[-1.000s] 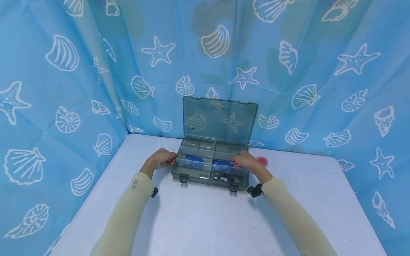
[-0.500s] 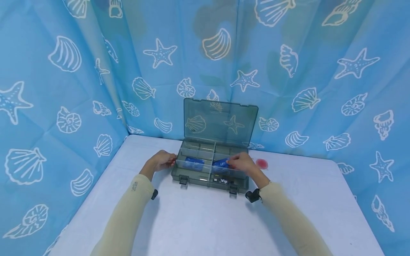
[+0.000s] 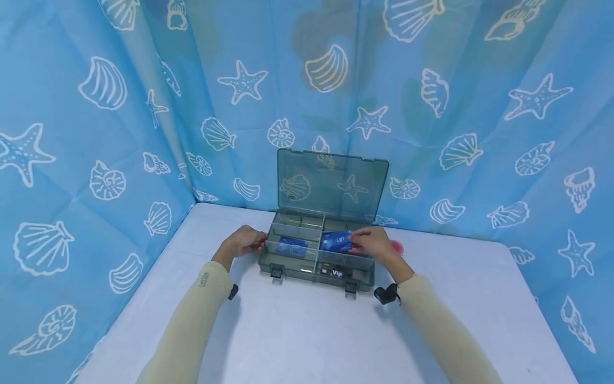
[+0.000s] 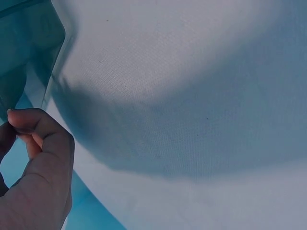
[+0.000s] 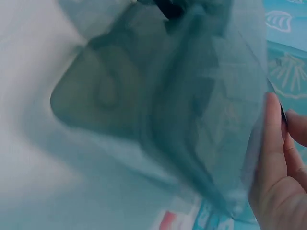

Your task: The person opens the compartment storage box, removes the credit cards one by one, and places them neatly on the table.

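Note:
A grey see-through compartment box lies on the table with its lid standing up at the back. My right hand pinches a blue VIP card by its right end, tilted up over the right middle compartment. In the right wrist view, thumb and fingers meet on the card's thin dark edge. At the box's left side, my left hand grips the wall between thumb and fingers. Another blue card lies in the left middle compartment. A black Vip card is in the right front one.
Low clear dividers split the box into several compartments. Two latches jut from its front edge. A red round thing shows behind my right hand on the white table. A blue shell-patterned curtain hangs close behind the lid.
My right hand has lifted the blue card from lying in the right middle compartment to a tilted, raised position, its face more visible. The left hand stays at the box's side.

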A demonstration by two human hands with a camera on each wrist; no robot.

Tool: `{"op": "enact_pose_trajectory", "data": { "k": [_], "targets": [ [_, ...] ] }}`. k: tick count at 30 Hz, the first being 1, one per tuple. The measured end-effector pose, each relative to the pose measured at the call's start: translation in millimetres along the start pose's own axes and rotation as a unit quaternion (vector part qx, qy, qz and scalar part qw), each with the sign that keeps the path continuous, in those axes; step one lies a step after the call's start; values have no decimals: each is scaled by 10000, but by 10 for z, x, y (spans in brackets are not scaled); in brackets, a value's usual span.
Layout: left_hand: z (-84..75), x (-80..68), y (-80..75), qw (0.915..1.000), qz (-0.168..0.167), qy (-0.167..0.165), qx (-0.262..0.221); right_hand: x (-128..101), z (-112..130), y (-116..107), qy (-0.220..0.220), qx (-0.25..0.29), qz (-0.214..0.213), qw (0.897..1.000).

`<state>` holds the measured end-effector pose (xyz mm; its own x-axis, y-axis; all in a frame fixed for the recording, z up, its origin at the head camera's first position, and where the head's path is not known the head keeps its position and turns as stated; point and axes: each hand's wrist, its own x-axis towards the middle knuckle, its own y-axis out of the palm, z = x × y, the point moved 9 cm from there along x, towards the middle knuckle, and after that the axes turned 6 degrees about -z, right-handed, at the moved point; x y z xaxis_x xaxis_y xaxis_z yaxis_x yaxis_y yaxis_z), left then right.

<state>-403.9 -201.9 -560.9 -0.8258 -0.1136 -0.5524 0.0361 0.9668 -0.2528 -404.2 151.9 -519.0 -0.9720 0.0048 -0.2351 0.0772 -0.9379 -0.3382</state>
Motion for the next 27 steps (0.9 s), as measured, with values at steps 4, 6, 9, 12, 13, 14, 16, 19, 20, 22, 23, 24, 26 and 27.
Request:
{"op": "enact_pose_trajectory", "data": {
  "k": [4, 6, 9, 12, 13, 14, 16, 19, 20, 22, 23, 24, 26, 27],
  "targets": [
    [19, 25, -19, 9999, -48, -54, -100, -34, 35, -210, 61, 290, -123, 9995],
    [26, 29, -23, 9999, -54, -81, -126, -50, 28, -343, 98, 344, -164, 9992],
    [21, 22, -17, 9998, -39, -111, -130, -75, -35, -587, 178, 283, -274, 9991],
    [10, 9, -8, 9998, -14, -118, -127, -111, -145, -826, 215, 333, -349, 9986],
    [5, 3, -4, 9999, -3, -115, -129, -127, -188, -902, 213, 380, -380, 9983],
    [-1, -2, 0, 9999, 10, -110, -132, -142, -239, -976, 230, 437, -421, 9979],
    [-9, -13, 5, 9998, 19, -113, -142, -177, -343, -1110, 261, 560, -504, 9968],
    [-18, -26, 14, 9998, 29, -110, -159, -231, -506, -1287, 311, 665, -645, 9952],
    [-18, -27, 16, 9998, 28, -113, -161, -248, -558, -1337, 333, 676, -696, 9947],
    [-16, -26, 23, 9998, 33, -110, -146, -274, -663, -1422, 368, 667, -784, 9940],
    [-15, -23, 25, 9999, 34, -101, -126, -283, -716, -1455, 404, 662, -818, 9936],
    [-12, -20, 27, 9999, 33, -100, -110, -291, -765, -1479, 438, 617, -837, 9936],
    [-10, -16, 32, 9999, 37, -84, -61, -301, -861, -1499, 536, 541, -858, 9934],
    [-11, -14, 34, 10000, 34, -79, -46, -302, -907, -1498, 592, 485, -858, 9934]
  ]
}}
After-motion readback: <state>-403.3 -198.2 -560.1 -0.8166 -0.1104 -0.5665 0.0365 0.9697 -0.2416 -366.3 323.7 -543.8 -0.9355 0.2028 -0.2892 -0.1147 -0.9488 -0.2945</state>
